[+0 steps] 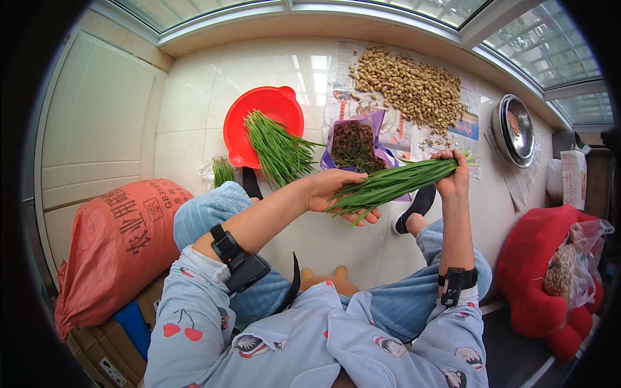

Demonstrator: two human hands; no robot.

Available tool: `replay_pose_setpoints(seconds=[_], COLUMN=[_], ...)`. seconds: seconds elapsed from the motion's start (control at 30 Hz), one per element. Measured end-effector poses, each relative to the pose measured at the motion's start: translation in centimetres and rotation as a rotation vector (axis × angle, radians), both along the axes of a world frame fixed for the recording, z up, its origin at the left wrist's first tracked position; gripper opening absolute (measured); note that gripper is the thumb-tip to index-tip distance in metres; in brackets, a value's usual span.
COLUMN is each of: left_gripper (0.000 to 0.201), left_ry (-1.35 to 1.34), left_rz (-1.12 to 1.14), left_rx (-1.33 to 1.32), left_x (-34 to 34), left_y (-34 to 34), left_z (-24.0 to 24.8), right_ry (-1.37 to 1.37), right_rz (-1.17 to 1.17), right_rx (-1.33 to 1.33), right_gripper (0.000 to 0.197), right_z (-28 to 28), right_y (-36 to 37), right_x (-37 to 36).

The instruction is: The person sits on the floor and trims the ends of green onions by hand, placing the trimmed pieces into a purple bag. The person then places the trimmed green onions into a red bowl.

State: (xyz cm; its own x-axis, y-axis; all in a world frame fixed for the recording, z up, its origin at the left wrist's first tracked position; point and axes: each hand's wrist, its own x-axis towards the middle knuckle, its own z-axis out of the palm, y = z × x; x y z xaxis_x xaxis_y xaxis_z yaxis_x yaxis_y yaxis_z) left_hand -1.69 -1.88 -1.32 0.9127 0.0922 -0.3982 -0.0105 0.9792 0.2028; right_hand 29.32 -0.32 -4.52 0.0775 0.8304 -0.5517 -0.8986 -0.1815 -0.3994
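A bunch of garlic chives (pixel 398 184) is stretched between my two hands above the floor. My right hand (pixel 453 174) is closed round the pale stem end, with a few stem tips poking out past the fingers. At the leafy end, my left hand (pixel 337 194) has its thumb above and its fingers below, with leaves lying across them. Just beyond the bunch stands a purple bag (pixel 374 123) holding dark soil-like scraps and leafy bits. More chives (pixel 278 147) lie in a red plastic basin (pixel 233 123), their leaves hanging over its rim.
Peanuts (pixel 411 84) are spread on newspaper (pixel 339 77) at the far side. Metal bowls (pixel 497 123) stand at right, beyond a red plush seat (pixel 527 258). A full orange woven sack (pixel 116 239) leans at left. A small chive bundle (pixel 223 170) lies near the basin.
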Motion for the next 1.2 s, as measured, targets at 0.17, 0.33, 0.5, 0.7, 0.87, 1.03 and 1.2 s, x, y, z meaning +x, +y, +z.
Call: replay_pose_setpoints(seconds=[0.17, 0.33, 0.5, 0.7, 0.87, 1.03, 1.2], left_gripper=[0.053, 0.053, 0.044, 0.015, 0.014, 0.017, 0.019], left_ry=[0.025, 0.113, 0.561, 0.913, 0.836, 0.638, 0.610], left_rz=[-0.006, 0.000, 0.107, 0.355, 0.417, 0.458, 0.448], left_rx=[0.036, 0.137, 0.400, 1.165, 1.122, 0.893, 0.859], left_x=[0.0, -0.3, -0.3, -0.4, -0.2, 0.8, 1.5], left_y=[0.0, 0.5, 0.5, 0.5, 0.3, -0.2, -0.7], left_z=[0.2, 0.2, -0.7, -2.0, -1.6, -1.2, -1.2], right_ry=[-0.005, -0.042, -0.076, -0.042, -0.056, -0.087, -0.132], right_rz=[-0.034, -0.112, -0.165, -0.236, -0.205, -0.209, -0.264], right_rx=[-0.043, -0.071, -0.074, -0.054, -0.021, -0.016, -0.061], right_gripper=[0.021, 0.017, 0.016, 0.016, 0.017, 0.016, 0.016], right_z=[0.0, 0.5, 1.0, 1.1, 0.9, 0.6, 0.3], right_y=[0.0, 0.1, 0.1, 0.2, 0.0, 0.0, 0.4], right_x=[0.1, -0.1, 0.3, 1.1, 1.7, 1.8, 1.2])
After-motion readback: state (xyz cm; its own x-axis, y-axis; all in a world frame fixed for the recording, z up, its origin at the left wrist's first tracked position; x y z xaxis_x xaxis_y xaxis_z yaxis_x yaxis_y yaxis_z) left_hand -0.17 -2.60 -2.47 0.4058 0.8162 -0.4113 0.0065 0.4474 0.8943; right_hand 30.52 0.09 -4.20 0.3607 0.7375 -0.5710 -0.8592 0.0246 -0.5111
